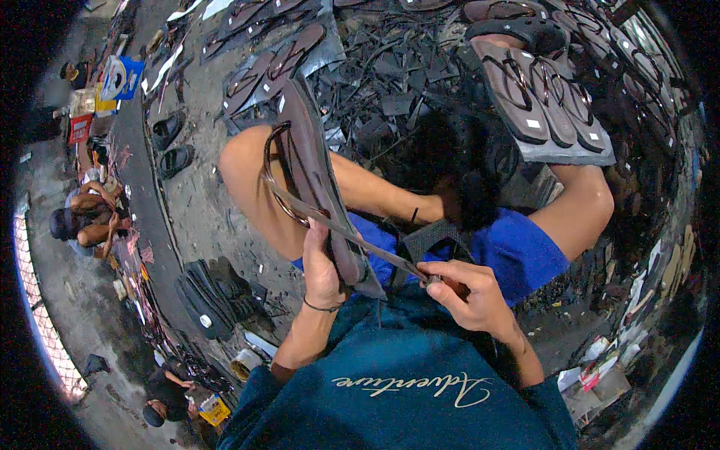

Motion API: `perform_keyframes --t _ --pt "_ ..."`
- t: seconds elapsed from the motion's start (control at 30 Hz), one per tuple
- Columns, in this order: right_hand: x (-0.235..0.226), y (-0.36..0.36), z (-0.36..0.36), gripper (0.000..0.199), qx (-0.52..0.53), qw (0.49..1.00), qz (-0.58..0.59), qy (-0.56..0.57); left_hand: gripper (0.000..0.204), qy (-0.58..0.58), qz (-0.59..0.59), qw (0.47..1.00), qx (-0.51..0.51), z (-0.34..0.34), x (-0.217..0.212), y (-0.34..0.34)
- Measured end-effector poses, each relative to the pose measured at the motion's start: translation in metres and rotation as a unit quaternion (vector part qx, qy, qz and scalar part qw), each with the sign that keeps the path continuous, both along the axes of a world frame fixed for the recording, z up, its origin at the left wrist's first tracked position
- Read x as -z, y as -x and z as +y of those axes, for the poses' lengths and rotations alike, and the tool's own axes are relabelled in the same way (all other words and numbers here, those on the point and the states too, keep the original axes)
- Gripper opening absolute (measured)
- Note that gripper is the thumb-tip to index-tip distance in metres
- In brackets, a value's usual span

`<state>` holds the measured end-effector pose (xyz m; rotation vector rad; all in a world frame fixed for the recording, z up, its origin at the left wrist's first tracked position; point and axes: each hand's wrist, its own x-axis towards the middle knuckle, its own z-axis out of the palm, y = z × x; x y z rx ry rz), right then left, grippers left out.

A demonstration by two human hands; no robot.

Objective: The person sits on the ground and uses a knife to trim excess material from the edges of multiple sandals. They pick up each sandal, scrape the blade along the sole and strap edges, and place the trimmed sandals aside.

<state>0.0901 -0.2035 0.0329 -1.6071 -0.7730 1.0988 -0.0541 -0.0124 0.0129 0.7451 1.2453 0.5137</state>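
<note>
My left hand [324, 266] is closed round the near end of a dark brown flip-flop [298, 105] with glossy straps, tilted up over my left leg. A grey sheet edge shows along the flip-flop's side. In my right hand [472, 296], fingers wrapped round a brown handle, is a knife [367, 244]. Its long thin blade slants up and left across the flip-flop, passing close by my left thumb. I cannot tell whether the blade touches the sole. My left fingers are partly hidden under the flip-flop.
Several flip-flops on a grey sheet [566, 156] rest on my right leg. More flip-flops [296, 56] lie ahead, around a heap of black scraps [390, 97]. Black sandals [178, 160] and stacked dark soles [202, 300] are at left. Other people [94, 214] sit farther left.
</note>
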Motion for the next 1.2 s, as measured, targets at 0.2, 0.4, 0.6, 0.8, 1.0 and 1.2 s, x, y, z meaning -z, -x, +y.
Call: perform_keyframes --t 0.2,0.4,0.6,0.8,1.0,1.2 --pt "0.000 0.012 0.012 0.033 -0.003 0.994 -0.108 -0.008 0.058 -0.023 0.011 1.000 -0.015 -0.007 0.015 0.017" --pt "0.008 0.020 0.047 0.039 0.051 0.972 -0.222 -0.062 0.050 -0.010 -0.014 1.000 0.019 -0.004 -0.018 -0.001" --pt "0.042 0.015 0.096 0.042 0.151 0.908 -0.364 -0.140 0.048 0.025 -0.074 0.997 -0.005 -0.006 -0.033 -0.023" --pt "0.048 -0.024 0.166 0.033 0.186 0.929 -0.307 -0.088 0.047 0.060 -0.107 0.990 0.074 -0.028 -0.009 0.004" --pt "0.011 -0.053 0.129 0.034 0.092 0.989 0.116 -0.022 0.039 -0.176 0.026 0.962 0.206 -0.033 0.011 0.021" --pt "-0.007 -0.036 0.110 0.041 0.104 0.985 -0.056 -0.125 0.044 -0.161 0.003 0.984 0.079 0.085 -0.041 -0.045"
